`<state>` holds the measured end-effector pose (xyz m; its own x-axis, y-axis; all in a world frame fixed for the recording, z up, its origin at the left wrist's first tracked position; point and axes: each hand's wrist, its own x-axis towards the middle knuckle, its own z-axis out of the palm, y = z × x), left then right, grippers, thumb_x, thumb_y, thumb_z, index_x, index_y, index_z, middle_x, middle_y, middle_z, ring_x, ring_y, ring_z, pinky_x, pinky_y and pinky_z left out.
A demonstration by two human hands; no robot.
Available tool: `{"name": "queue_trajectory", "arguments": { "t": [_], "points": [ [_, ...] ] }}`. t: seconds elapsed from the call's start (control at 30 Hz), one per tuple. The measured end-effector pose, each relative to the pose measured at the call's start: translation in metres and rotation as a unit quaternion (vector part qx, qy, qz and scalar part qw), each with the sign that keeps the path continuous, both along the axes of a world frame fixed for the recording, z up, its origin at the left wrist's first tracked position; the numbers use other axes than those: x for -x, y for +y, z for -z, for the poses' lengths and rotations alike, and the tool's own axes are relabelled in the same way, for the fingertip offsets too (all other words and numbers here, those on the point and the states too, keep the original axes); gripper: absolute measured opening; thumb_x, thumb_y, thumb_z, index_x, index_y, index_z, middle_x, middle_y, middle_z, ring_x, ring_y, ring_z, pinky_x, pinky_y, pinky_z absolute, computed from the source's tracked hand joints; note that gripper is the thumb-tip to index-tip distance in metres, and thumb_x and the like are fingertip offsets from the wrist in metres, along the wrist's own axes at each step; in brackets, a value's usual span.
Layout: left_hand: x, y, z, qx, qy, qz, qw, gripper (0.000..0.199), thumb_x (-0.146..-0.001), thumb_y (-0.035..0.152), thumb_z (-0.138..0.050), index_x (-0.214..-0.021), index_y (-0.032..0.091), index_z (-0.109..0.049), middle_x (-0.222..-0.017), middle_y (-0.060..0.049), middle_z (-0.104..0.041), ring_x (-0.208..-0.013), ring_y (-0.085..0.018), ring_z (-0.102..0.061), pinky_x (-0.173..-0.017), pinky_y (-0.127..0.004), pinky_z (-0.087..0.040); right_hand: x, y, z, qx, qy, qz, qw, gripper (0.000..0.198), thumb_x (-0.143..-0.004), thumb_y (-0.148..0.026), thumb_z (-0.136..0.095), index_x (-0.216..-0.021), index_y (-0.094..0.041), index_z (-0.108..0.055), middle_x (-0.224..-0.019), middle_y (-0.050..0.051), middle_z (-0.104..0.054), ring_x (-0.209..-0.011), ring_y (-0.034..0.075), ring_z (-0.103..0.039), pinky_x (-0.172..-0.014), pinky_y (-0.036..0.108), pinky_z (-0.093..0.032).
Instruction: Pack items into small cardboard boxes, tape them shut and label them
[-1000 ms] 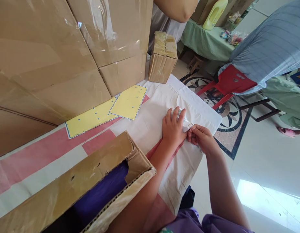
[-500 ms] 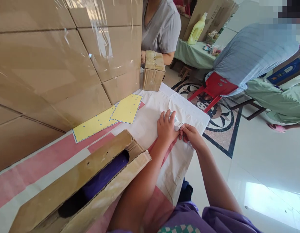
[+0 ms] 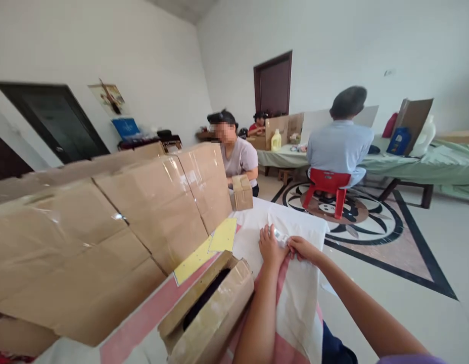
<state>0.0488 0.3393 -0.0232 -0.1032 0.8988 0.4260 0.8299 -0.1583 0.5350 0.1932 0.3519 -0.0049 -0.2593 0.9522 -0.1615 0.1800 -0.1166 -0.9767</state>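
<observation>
Near the right edge of the cloth-covered table (image 3: 295, 298), a small white object (image 3: 281, 236) lies between my hands; its kind is too small to make out. My left hand (image 3: 270, 246) is curled round its left side, palm low on the cloth. At the other end, my right hand (image 3: 301, 248) pinches its near right tip with thumb and fingers. My fingers cover part of it. Two yellow patterned sheets (image 3: 222, 235) lie farther left, overlapping.
An open cardboard box (image 3: 223, 308) stands beside my left forearm. A tall cardboard partition (image 3: 143, 222) runs along the left. A small carton (image 3: 242, 194) sits at the far corner, near a person (image 3: 240, 156). Another person (image 3: 336, 144) sits on a red chair (image 3: 328, 179).
The view has tilted up and levelled, bringing in walls, doors and more of the room. Both hands stay on the white object, much as before.
</observation>
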Motion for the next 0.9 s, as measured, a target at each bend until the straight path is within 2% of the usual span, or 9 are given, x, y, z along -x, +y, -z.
{"name": "queue_trajectory", "arguments": {
  "t": [0.13,0.3,0.37,0.47,0.57,0.63,0.7,0.8,0.9],
  "points": [
    [-0.003,-0.005,-0.005,-0.027,-0.001,-0.009,1.000,0.086,-0.072,0.047,-0.078,-0.149,0.022,-0.047,-0.153,-0.016,-0.051,-0.143,-0.036,-0.046,-0.111,-0.044,-0.050,0.000,-0.004,-0.008,-0.001,0.014,-0.014,1.000,0.036,-0.063,-0.056,-0.062,-0.062,-0.021,-0.051,-0.049,-0.003,-0.053,-0.044,0.015,-0.059,-0.034,0.021,-0.030],
    [-0.003,-0.009,-0.007,-0.017,-0.011,0.003,1.000,0.084,-0.075,0.046,-0.075,-0.150,0.023,-0.046,-0.160,-0.014,-0.044,-0.149,-0.035,-0.040,-0.119,-0.043,-0.044,0.004,-0.019,-0.006,-0.026,0.028,0.024,0.999,0.038,-0.063,-0.059,-0.058,-0.059,-0.022,-0.048,-0.048,-0.002,-0.053,-0.038,0.010,-0.047,-0.036,0.021,-0.023],
    [-0.002,-0.014,-0.014,-0.020,-0.021,0.000,1.000,0.086,-0.072,0.042,-0.078,-0.149,0.022,-0.047,-0.160,-0.015,-0.044,-0.149,-0.036,-0.040,-0.120,-0.044,-0.043,0.006,-0.028,-0.004,-0.038,0.040,0.045,0.997,0.040,-0.065,-0.061,-0.056,-0.062,-0.023,-0.048,-0.052,-0.002,-0.053,-0.039,0.010,-0.045,-0.037,0.022,-0.021],
    [-0.001,-0.032,-0.038,-0.075,-0.039,0.040,0.996,0.061,-0.083,0.029,-0.066,-0.142,0.019,-0.054,-0.150,-0.016,-0.054,-0.142,-0.032,-0.050,-0.117,-0.044,-0.046,0.006,-0.044,-0.007,-0.058,0.055,0.060,0.995,0.042,-0.070,-0.064,-0.056,-0.067,-0.023,-0.050,-0.058,-0.001,-0.055,-0.047,0.012,-0.051,-0.042,0.023,-0.026],
    [0.003,-0.064,-0.069,-0.107,-0.020,0.124,0.986,0.037,-0.094,0.027,-0.049,-0.128,0.027,-0.062,-0.128,-0.006,-0.069,-0.122,-0.023,-0.065,-0.107,-0.038,-0.053,0.004,-0.063,-0.018,-0.088,0.060,0.049,0.993,0.040,-0.073,-0.062,-0.060,-0.069,-0.023,-0.052,-0.058,-0.001,-0.056,-0.051,0.015,-0.051,-0.047,0.026,-0.032],
    [0.009,-0.093,-0.087,-0.111,0.008,0.171,0.979,0.029,-0.093,0.031,-0.053,-0.120,0.032,-0.065,-0.112,-0.001,-0.074,-0.106,-0.022,-0.069,-0.098,-0.037,-0.056,0.006,-0.078,-0.026,-0.140,0.067,0.034,0.987,0.031,-0.076,-0.055,-0.062,-0.073,-0.024,-0.058,-0.062,0.001,-0.059,-0.056,0.018,-0.054,-0.052,0.031,-0.041],
    [0.019,-0.124,-0.098,-0.118,0.036,0.192,0.974,0.032,-0.091,0.033,-0.058,-0.123,0.032,-0.062,-0.106,-0.002,-0.073,-0.098,-0.023,-0.070,-0.089,-0.038,-0.057,0.012,-0.097,-0.032,-0.205,0.073,0.010,0.976,0.021,-0.079,-0.046,-0.062,-0.084,-0.026,-0.065,-0.073,0.004,-0.066,-0.068,0.024,-0.062,-0.065,0.039,-0.051],
    [0.040,-0.166,-0.099,-0.164,0.079,0.133,0.974,0.034,-0.089,0.035,-0.061,-0.123,0.030,-0.059,-0.102,-0.003,-0.072,-0.090,-0.023,-0.070,-0.074,-0.036,-0.056,0.027,-0.128,-0.035,-0.238,0.059,-0.081,0.966,0.026,-0.082,-0.045,-0.060,-0.102,-0.029,-0.069,-0.083,0.006,-0.070,-0.071,0.026,-0.064,-0.068,0.042,-0.054],
    [0.063,-0.200,-0.091,-0.224,0.134,0.050,0.964,0.008,-0.091,0.032,-0.055,-0.095,0.027,-0.060,-0.077,0.000,-0.068,-0.069,-0.021,-0.065,-0.058,-0.036,-0.047,0.045,-0.155,-0.039,-0.228,0.030,-0.206,0.951,0.026,-0.093,-0.046,-0.052,-0.104,-0.027,-0.066,-0.084,0.006,-0.070,-0.068,0.022,-0.063,-0.064,0.034,-0.052]
  ]
}}
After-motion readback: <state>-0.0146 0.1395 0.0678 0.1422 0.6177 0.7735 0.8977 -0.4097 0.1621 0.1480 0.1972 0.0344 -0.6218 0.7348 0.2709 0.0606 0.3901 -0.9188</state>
